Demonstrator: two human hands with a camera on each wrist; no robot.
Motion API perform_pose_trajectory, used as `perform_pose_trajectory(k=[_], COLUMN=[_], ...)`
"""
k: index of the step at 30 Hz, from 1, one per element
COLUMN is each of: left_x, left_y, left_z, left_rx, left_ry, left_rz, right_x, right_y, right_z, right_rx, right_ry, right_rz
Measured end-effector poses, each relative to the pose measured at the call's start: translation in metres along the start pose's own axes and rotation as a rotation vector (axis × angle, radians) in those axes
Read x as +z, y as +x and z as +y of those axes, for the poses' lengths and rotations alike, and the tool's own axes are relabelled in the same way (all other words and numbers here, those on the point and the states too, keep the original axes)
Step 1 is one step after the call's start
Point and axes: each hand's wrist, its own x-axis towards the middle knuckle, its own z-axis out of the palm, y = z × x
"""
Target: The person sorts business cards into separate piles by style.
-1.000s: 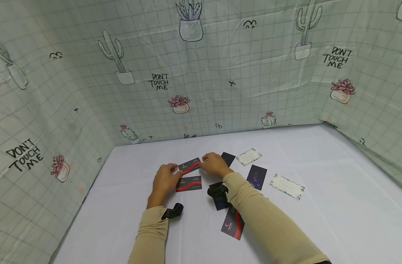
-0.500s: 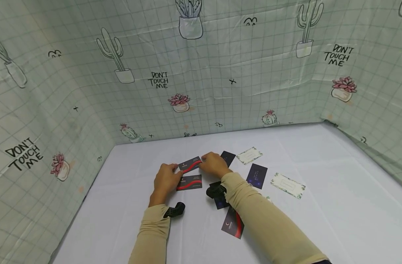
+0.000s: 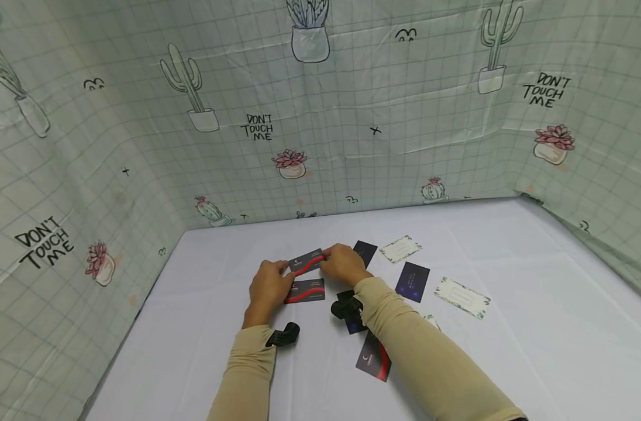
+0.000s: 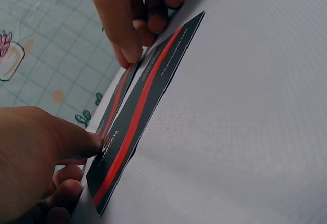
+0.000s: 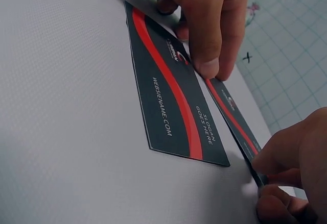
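Observation:
A black business card with a red wave (image 3: pixel 305 263) lies tilted at the middle of the table, its right end higher in the head view. My left hand (image 3: pixel 268 287) pinches its left end with thumb and fingers. At its right end, my right hand (image 3: pixel 344 266) pinches the edge. Just nearer lies a matching black business card (image 3: pixel 306 290), flat, with its company name and website readable in the right wrist view. The left thumb (image 4: pixel 87 141) overlaps its corner in the left wrist view.
Right of my hands lie dark blue cards (image 3: pixel 412 282) and white cards with leafy borders (image 3: pixel 462 297). Another black and red card (image 3: pixel 374 358) sits partly beneath my right sleeve (image 3: pixel 431 351). A patterned cloth wall (image 3: pixel 341 105) stands behind the white table (image 3: pixel 204 327).
The right hand's fingers have drawn in against the right end of the far card. The view has shifted slightly; the other cards lie as before.

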Motion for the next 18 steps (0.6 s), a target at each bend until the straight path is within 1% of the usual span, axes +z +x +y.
perform_pose_trajectory(k=[6,12,18], left_x=[0.0012,0.0034,0.0026], left_y=[0.0014,0.0026,0.0011], left_z=[0.0009,0.0001,-0.0004], left_rx=[0.001,-0.014,-0.029], left_ry=[0.000,0.003,-0.014], left_rz=[0.008,0.010,0.006], right_x=[0.0011,0.0012,0.0034], right_y=[0.0008,0.0008,0.0002], right_z=[0.0039,0.0059,0.0067], right_rx=[0.004,0.002,-0.007], right_ry=[0.045,0.107,0.155], right_rz=[0.031,0.075,0.114])
